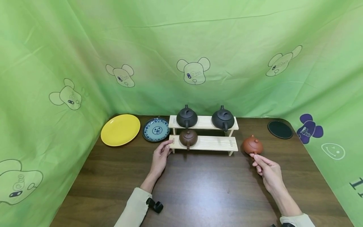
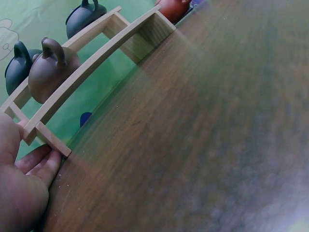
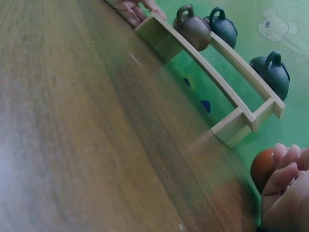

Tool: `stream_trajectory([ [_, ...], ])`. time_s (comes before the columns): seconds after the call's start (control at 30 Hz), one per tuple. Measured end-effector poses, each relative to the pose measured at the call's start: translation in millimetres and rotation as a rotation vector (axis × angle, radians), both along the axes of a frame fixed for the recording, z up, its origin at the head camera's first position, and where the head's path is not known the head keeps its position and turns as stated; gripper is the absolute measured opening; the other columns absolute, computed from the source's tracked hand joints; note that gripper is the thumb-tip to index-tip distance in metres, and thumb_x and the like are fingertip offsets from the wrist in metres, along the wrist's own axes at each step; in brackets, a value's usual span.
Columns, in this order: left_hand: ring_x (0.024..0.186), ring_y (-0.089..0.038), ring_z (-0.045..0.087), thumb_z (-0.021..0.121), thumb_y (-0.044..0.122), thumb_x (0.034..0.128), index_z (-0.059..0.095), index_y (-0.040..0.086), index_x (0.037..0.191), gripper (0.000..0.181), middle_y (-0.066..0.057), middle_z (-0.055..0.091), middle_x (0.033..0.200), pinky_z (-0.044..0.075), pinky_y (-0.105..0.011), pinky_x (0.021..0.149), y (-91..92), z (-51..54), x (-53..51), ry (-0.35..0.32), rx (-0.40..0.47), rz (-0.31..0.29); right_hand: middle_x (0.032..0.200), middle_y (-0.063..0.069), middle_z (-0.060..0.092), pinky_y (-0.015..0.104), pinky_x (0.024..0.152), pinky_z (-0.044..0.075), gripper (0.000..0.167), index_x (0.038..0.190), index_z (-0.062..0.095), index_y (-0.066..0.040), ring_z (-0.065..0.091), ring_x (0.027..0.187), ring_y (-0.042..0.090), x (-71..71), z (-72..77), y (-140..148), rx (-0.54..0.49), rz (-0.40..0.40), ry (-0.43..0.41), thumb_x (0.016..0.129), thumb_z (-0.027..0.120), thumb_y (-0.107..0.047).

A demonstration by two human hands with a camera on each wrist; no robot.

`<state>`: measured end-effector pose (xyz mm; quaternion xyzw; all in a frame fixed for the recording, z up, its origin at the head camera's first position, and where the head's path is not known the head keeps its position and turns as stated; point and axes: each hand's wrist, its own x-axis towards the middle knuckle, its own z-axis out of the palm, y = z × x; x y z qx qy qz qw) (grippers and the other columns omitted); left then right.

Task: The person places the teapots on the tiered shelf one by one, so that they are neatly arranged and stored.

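Note:
In the head view my right hand (image 1: 269, 171) pinches the handle of a reddish-brown clay teapot (image 1: 252, 145), right of a two-tier wooden stand (image 1: 215, 143). The right wrist view shows the fingers partly covering that teapot (image 3: 261, 168); whether its base touches the table I cannot tell. My left hand (image 1: 159, 160) grips the left end of the lower shelf, thumb at the board and fingers by the leg (image 2: 52, 139). A dark brown teapot (image 1: 188, 137) sits on the lower tier's left part. Two black teapots (image 1: 186, 117) (image 1: 222, 118) stand on the upper tier.
Left of the stand lie a blue patterned plate (image 1: 156, 129) and a yellow plate (image 1: 120, 130). A black oval coaster (image 1: 280, 129) lies at the back right. Green printed cloth (image 1: 158, 47) hangs behind and beside the wooden table (image 1: 198, 195).

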<state>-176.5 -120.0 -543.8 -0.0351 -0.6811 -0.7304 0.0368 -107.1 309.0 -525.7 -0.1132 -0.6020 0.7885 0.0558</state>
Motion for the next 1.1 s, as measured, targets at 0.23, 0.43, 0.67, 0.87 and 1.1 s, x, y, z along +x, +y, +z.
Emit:
stream_trajectory([
  [0.23,0.133,-0.018,0.063,0.052,0.002,0.1166,0.065,-0.010,0.143,0.032,-0.028,0.064,0.150,0.056,-0.031,0.114,-0.2,0.3,0.3,0.006,0.002,-0.002,0.087,-0.009,0.081,0.029,0.055,0.015,0.030,0.097,0.090,-0.014,0.050,0.055,0.000,1.6,4.4,0.9,-0.025,-0.017,0.009,0.111,0.066,-0.003],
  [0.43,0.131,-0.015,0.064,0.052,0.002,0.1167,0.065,-0.010,0.142,0.031,-0.028,0.064,0.150,0.057,-0.030,0.113,0.1,1.2,0.2,0.009,-0.004,-0.001,0.100,-0.009,0.084,0.030,0.054,0.015,0.027,0.096,0.088,-0.008,0.050,0.054,0.000,5.7,14.4,-3.7,-0.034,-0.035,0.042,0.111,0.066,-0.002],
  [0.67,0.128,-0.009,0.064,0.052,0.002,0.1167,0.064,-0.011,0.142,0.031,-0.028,0.064,0.150,0.057,-0.028,0.112,0.3,0.8,0.7,0.012,0.000,0.002,0.087,-0.007,0.081,0.033,0.054,0.013,0.029,0.101,0.090,-0.011,0.049,0.053,0.001,14.0,26.2,-15.1,-0.028,-0.033,0.086,0.110,0.065,0.001],
  [0.87,0.126,-0.008,0.064,0.053,0.003,0.1167,0.065,-0.011,0.142,0.031,-0.028,0.064,0.149,0.057,-0.030,0.113,0.9,1.4,0.9,0.010,0.003,0.001,0.078,-0.006,0.078,0.035,0.054,0.012,0.032,0.103,0.090,-0.013,0.048,0.053,0.000,20.1,31.7,-25.2,0.003,-0.016,0.102,0.110,0.064,0.003],
  [1.1,0.128,-0.009,0.064,0.053,0.002,0.1166,0.065,-0.010,0.142,0.031,-0.027,0.064,0.150,0.057,-0.029,0.112,0.2,1.3,1.2,0.009,-0.004,0.007,0.077,-0.005,0.078,0.033,0.051,0.017,0.032,0.105,0.090,-0.012,0.048,0.053,0.000,24.7,32.3,-38.9,0.043,0.012,0.120,0.109,0.064,0.006],
])
